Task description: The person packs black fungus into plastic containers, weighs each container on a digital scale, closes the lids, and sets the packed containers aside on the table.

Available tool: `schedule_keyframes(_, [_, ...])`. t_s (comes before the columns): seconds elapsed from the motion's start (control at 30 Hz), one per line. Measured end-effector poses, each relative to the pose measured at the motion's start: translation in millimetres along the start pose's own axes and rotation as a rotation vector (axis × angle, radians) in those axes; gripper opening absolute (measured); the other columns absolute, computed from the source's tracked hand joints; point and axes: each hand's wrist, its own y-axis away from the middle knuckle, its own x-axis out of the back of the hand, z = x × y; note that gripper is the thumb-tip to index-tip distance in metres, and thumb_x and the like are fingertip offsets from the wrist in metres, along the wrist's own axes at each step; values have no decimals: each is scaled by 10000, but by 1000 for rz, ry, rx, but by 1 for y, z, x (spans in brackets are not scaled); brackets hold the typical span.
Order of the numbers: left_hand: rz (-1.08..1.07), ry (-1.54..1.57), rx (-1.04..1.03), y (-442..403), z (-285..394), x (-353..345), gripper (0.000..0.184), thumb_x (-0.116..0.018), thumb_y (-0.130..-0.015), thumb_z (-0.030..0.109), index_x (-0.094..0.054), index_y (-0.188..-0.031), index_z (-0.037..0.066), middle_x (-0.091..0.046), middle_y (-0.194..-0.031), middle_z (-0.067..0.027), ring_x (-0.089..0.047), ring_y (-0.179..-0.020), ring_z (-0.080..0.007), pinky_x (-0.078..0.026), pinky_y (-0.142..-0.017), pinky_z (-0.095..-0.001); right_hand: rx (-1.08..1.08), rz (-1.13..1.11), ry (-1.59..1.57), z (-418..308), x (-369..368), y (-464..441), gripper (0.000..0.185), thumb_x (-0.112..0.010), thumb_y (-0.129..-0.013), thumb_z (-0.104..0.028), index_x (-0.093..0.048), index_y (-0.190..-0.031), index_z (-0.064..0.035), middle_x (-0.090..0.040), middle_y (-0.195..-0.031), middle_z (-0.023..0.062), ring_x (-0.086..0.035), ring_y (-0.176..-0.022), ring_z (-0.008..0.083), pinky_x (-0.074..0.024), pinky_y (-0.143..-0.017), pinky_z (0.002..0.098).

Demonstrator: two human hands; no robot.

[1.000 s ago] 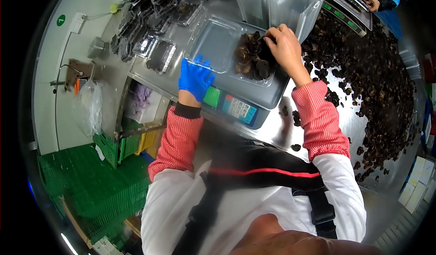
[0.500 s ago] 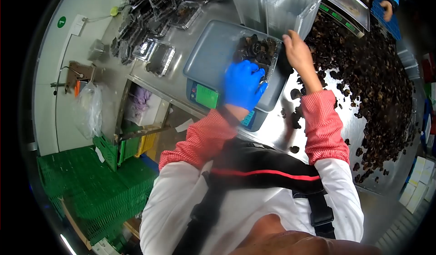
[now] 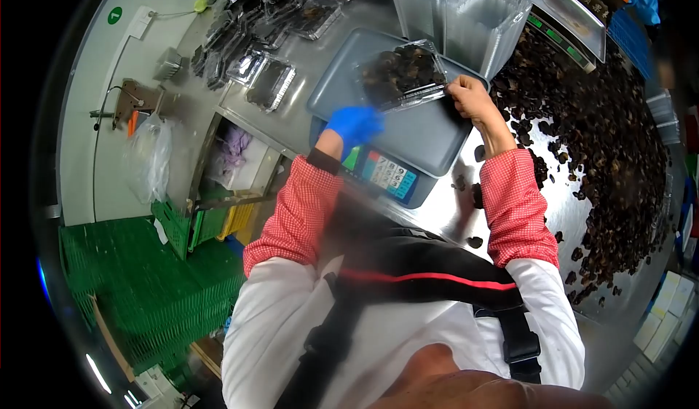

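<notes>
A clear plastic clamshell box [image 3: 402, 72] holding dark, curled pieces that look like wood ear mushrooms is tilted over the grey tray [image 3: 429, 143]. My bare right hand [image 3: 472, 99] pinches the box at its right corner. By its near left corner is my left hand [image 3: 354, 127] in a blue glove; motion smears its fingers, so whether they touch the box cannot be made out. Under the tray sits a blue digital scale [image 3: 389, 176] with its number keys showing, its display partly hidden by my left hand.
Stacked clear plastic boxes [image 3: 477, 23] stand behind the tray. Filled clear boxes [image 3: 273, 81] are heaped at the back left. Loose dark mushroom pieces [image 3: 604, 168] spread over the steel table at right, near a second scale [image 3: 561, 37]. Green crates [image 3: 145, 285] stand lower left.
My left hand has drawn back from the mushroom pieces toward the near left. My right hand has taken hold of the box, which now sits turned and tilted over the tray.
</notes>
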Motion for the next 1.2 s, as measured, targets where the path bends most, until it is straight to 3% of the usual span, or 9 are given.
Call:
schedule_keyframes(0.07, [49, 106, -34, -6, -6, -3, 205, -594, -921, 229, -721, -909, 68, -640, -710, -3, -415, -509, -61, -301, -459, -184, 21, 45, -66, 5, -5, 0, 170, -602, -885, -173, -518, -780, -70, -449, -606, -24, -409, -468, 73, -289, -389, 240])
schedule_keyframes(0.23, [71, -278, -174, -12, -8, -5, 209, -583, -915, 202, -731, -860, 65, -549, -644, 18, -398, -494, -67, -304, -456, -199, 12, 152, -85, 5, -13, 7, 175, -596, -891, -152, -512, -771, -57, -453, -592, -4, -411, -449, 84, -295, -377, 255])
schedule_keyframes(0.37, [-9, -326, -125, -1, 3, -6, 239, -584, -929, 231, -728, -849, 58, -558, -617, -3, -433, -481, -84, -346, -460, -213, -106, 126, -220, 9, -12, 4, 163, -580, -921, -193, -498, -822, -94, -420, -620, -41, -370, -468, 62, -257, -392, 219])
schedule_keyframes(0.43, [-103, -501, -240, -12, -4, 6, 294, -591, -946, 293, -724, -837, 55, -575, -602, -17, -472, -487, -92, -376, -470, -219, -92, 149, -191, 11, -14, 4, 184, -593, -932, -214, -501, -831, -91, -424, -630, -41, -371, -473, 60, -255, -392, 219])
schedule_keyframes(0.57, [-122, -539, -37, 4, 17, 18, 425, -580, -970, 419, -713, -803, 51, -603, -582, -34, -529, -505, -96, -414, -489, -221, -38, 93, 33, -1, -3, 13, 270, -601, -954, -296, -573, -946, -28, -460, -621, -6, -407, -453, 84, -301, -388, 250])
schedule_keyframes(0.67, [-71, -470, -173, 1, 33, 48, 449, -571, -971, 452, -706, -802, 58, -608, -595, -22, -528, -500, -94, -405, -484, -219, -56, 142, 10, -6, -2, 32, 384, -534, -985, -377, -606, -1060, -8, -492, -666, 15, -454, -486, 95, -353, -420, 250])
schedule_keyframes(0.9, [-35, -405, -300, -13, 59, 83, 351, -601, -958, 391, -688, -902, 55, -625, -678, -19, -549, -573, -95, -431, -535, -233, -46, 184, -19, 2, 0, 43, 344, -506, -995, -345, -612, -1059, -24, -490, -662, 17, -467, -493, 102, -366, -425, 254])
schedule_keyframes(1.07, [59, -460, -428, -45, 58, 72, 347, -593, -960, 398, -640, -1151, 113, -650, -891, 4, -577, -718, -83, -436, -600, -217, -72, 168, -18, -9, -11, 41, 290, -515, -989, -313, -599, -987, -36, -467, -654, -6, -459, -505, 83, -344, -428, 240])
schedule_keyframes(1.2, [-27, -680, -598, -92, 41, 60, 532, -694, -893, 348, -543, -1289, 26, -652, -1100, -148, -639, -1012, -225, -558, -729, -335, -63, 112, -88, -2, -11, 28, 206, -544, -965, -260, -571, -905, -64, -477, -681, -13, -429, -509, 69, -314, -427, 231])
